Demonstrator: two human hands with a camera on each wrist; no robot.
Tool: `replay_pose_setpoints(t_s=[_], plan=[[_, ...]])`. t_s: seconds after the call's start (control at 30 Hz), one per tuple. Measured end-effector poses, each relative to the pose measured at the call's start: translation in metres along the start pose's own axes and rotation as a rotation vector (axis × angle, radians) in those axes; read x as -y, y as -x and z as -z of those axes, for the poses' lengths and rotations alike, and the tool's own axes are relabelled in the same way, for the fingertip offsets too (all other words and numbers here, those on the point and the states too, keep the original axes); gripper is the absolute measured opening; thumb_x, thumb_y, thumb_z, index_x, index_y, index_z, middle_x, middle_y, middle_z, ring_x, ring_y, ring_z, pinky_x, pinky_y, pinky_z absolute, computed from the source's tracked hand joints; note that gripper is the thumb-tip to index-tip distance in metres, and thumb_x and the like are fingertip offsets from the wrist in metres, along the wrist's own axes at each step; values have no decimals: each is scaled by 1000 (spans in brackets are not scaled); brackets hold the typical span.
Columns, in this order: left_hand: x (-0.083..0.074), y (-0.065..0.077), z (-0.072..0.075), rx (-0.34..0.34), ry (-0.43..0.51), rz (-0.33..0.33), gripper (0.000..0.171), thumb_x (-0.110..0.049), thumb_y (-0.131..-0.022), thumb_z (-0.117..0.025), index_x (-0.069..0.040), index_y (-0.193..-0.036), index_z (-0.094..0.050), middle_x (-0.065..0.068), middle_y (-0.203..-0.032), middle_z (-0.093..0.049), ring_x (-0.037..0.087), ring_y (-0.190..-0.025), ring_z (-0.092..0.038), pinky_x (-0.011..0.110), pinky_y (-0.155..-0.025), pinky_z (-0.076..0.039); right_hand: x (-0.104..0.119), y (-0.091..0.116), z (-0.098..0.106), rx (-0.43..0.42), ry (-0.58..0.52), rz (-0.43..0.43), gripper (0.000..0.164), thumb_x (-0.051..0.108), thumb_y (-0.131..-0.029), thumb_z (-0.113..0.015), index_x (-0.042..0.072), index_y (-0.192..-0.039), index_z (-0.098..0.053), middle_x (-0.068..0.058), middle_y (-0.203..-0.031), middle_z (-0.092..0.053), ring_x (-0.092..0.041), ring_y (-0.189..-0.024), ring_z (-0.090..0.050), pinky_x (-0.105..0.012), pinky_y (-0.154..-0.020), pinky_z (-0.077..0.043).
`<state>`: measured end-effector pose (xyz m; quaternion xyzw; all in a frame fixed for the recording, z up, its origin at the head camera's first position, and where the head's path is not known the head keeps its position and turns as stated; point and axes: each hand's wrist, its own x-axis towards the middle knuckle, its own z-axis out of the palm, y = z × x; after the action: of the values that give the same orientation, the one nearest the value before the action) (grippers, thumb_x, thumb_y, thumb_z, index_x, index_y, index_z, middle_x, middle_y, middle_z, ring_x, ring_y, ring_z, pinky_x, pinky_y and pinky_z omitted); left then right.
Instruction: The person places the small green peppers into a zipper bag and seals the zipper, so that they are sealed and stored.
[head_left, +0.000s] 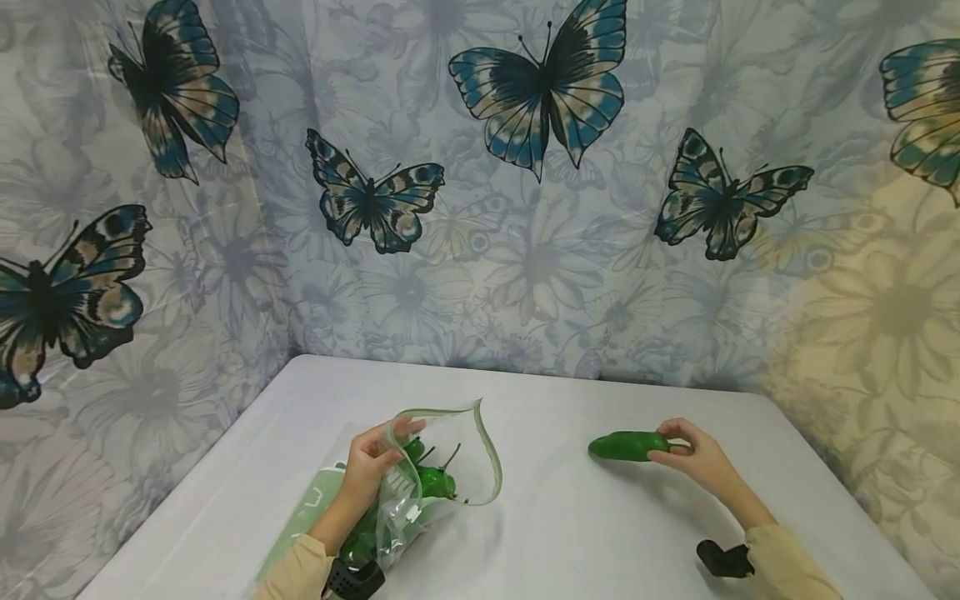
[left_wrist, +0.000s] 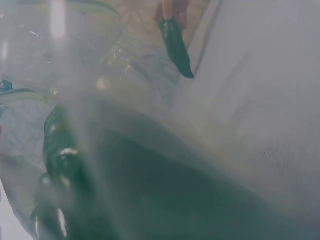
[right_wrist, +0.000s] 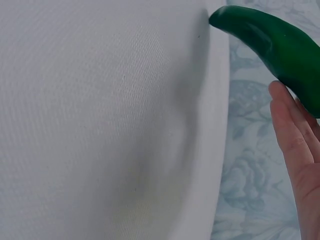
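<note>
A clear zip bag (head_left: 397, 533) with a green-edged mouth holds several green peppers (head_left: 435, 482), some with long stems. My left hand (head_left: 372, 457) grips the rim of its mouth, which gapes toward the right. On the other side of the table, my right hand (head_left: 696, 454) pinches a long green pepper (head_left: 628, 446) by one end, its tip pointing left, above the tabletop. The right wrist view shows this pepper (right_wrist: 280, 42) over the fingers (right_wrist: 290, 120). Through the bag's plastic, the left wrist view catches the held pepper (left_wrist: 175, 47) and blurred bagged peppers (left_wrist: 62, 160).
The white table (head_left: 540, 533) carries a pale green printed sheet or pack (head_left: 311, 504), partly hidden by the left forearm. Black straps sit at both wrists. A butterfly-patterned cloth (head_left: 540, 275) hangs behind the table's back edge and along the sides.
</note>
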<state>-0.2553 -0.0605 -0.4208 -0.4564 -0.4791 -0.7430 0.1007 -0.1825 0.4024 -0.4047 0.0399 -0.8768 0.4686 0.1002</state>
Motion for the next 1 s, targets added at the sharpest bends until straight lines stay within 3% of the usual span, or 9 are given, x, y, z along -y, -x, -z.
replay_pose_setpoints(t_s=[0.23,0.37,0.67,0.8,1.0], plan=[[-1,-1,-2,-17,13,27,39,-27,-83,-63,-13,-119,-59,4,-110,-61,17,-107,-53,27,-94,-33,11,3,-1,-49,15,26,41,15,-79,-70,-3,-112,-52,-17,-106,-54,-3,-84,-59,-26,-67,-50],[-2,-1,-3,-17,2,22,40,-28,-84,-63,-14,-121,-58,4,-110,-61,17,-107,-53,24,-86,-35,23,4,-4,-57,-10,60,39,15,-80,-69,-2,-111,-53,-10,-102,-56,-7,-84,-60,-25,-67,-50],[-1,2,-1,-8,-14,15,41,-27,-84,-62,-13,-122,-57,4,-111,-61,16,-108,-52,24,-81,-36,62,8,-21,-32,-143,209,34,3,-80,-67,-7,-108,-51,4,-99,-55,-14,-81,-62,-26,-65,-51],[-2,1,-2,-26,-6,38,40,-29,-83,-63,-15,-121,-58,2,-110,-61,16,-107,-53,24,-84,-37,77,9,-29,4,-205,298,34,-5,-79,-65,-10,-109,-49,4,-101,-55,-13,-81,-62,-27,-64,-51],[-1,1,-1,-16,-19,10,41,-27,-84,-62,-13,-122,-57,3,-111,-61,16,-107,-53,23,-87,-37,92,10,-38,28,-260,381,37,-11,-76,-64,-12,-110,-49,3,-104,-55,-13,-81,-62,-27,-64,-52]])
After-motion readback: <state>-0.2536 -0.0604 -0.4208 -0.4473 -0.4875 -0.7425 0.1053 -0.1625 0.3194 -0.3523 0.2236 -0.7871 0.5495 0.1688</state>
